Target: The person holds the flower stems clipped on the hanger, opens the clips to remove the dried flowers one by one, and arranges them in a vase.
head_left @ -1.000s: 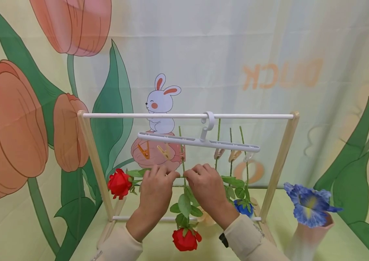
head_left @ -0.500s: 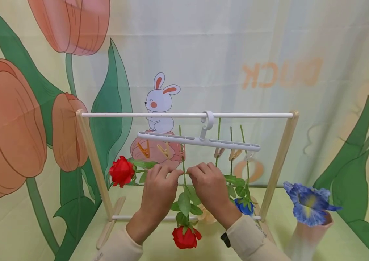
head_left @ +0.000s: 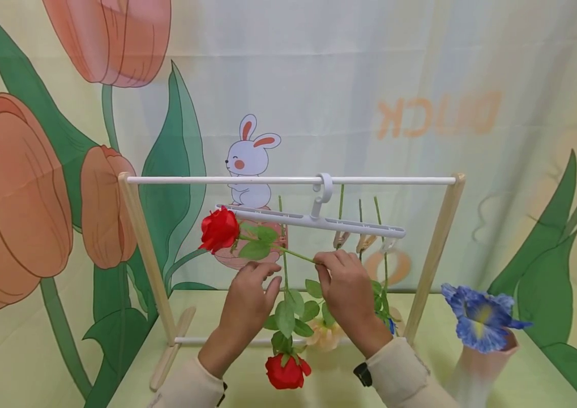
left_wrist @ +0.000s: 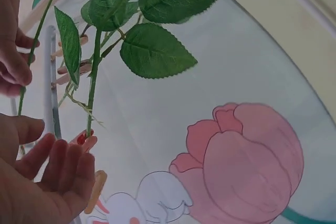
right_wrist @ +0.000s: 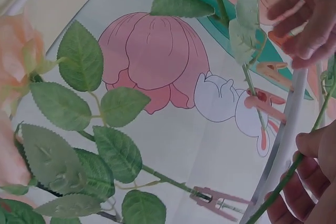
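My right hand (head_left: 346,292) pinches the green stem (head_left: 298,256) of a red rose (head_left: 219,229). The bloom points left, in front of the left end of a pale grey clip hanger (head_left: 354,225). My left hand (head_left: 249,300) is apart from that stem, fingers loosely bent and holding nothing, as the left wrist view also shows. A second red rose (head_left: 288,371) hangs head down between the hands, its stem in a pink clip (right_wrist: 266,104). Orange (right_wrist: 278,39) and yellow (right_wrist: 275,72) clips near the left end hold no stem.
The hanger hooks over the white rail (head_left: 191,180) of a wooden stand (head_left: 438,255). Peach (head_left: 325,335) and blue flowers hang upside down on the right side, partly behind my right hand. A vase (head_left: 479,371) with a blue iris (head_left: 487,320) stands at right.
Both hands were at the rose's stem, held low and level. The left hand has let go; the right hand has moved right, and the bloom has swung up and right in front of the hanger.
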A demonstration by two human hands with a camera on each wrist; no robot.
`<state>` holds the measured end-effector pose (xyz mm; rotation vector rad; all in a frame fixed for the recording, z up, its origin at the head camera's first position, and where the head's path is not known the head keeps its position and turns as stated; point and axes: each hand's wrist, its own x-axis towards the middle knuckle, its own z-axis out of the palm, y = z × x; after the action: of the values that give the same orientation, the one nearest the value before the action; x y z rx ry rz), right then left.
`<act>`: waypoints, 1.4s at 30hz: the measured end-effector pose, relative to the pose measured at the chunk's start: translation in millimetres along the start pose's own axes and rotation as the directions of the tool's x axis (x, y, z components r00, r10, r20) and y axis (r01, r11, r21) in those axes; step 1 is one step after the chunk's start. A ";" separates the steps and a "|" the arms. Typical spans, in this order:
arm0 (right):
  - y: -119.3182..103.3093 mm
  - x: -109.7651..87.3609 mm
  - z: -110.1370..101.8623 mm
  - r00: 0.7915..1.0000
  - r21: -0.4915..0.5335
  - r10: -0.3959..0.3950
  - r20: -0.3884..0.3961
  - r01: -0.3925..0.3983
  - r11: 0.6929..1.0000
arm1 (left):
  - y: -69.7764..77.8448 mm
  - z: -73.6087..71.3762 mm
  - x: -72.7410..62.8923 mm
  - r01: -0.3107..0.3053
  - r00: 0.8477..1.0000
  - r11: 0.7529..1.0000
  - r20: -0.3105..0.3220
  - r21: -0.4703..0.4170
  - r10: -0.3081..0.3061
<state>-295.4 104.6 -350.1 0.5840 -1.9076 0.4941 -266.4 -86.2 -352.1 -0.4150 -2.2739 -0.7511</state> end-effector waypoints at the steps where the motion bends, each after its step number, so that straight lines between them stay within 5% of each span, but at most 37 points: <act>1: 1.4 -0.5 -0.7 1.000 0.000 0.013 -0.003 -0.013 1.000 | -0.8 0.5 1.8 0.053 0.998 0.997 0.027 -0.055 -0.052; 5: 7.5 -3.5 -5.1 0.998 0.010 0.060 -0.034 -0.059 0.998 | -6.5 4.4 9.9 0.239 0.969 0.946 0.123 -0.220 -0.216; 9: 14.7 -8.6 -12.6 0.992 0.009 0.116 -0.040 -0.116 0.993 | -14.2 10.3 17.4 0.345 0.934 0.904 0.183 -0.251 -0.306; 19: 32.0 -16.3 -36.2 0.959 0.046 0.282 -0.013 -0.281 0.959 | -23.3 21.5 31.3 0.504 0.859 0.772 0.322 -0.387 -0.399; 26: 41.6 -24.8 -46.8 0.921 0.054 0.391 0.009 -0.390 0.919 | -22.1 30.1 34.7 0.588 0.808 0.620 0.412 -0.520 -0.422; 35: 55.5 -37.3 -52.8 0.898 0.054 0.438 -0.047 -0.435 0.899 | -24.0 38.4 37.1 0.607 0.794 0.540 0.409 -0.584 -0.450; 42: 64.2 -44.1 -59.7 0.882 0.043 0.464 -0.085 -0.462 0.886 | -26.0 40.2 37.4 0.619 0.784 0.528 0.421 -0.581 -0.456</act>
<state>-275.5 197.9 -372.8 0.1033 -1.9524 0.8338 -326.1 -78.7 -359.8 -0.0873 -2.2438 -2.0314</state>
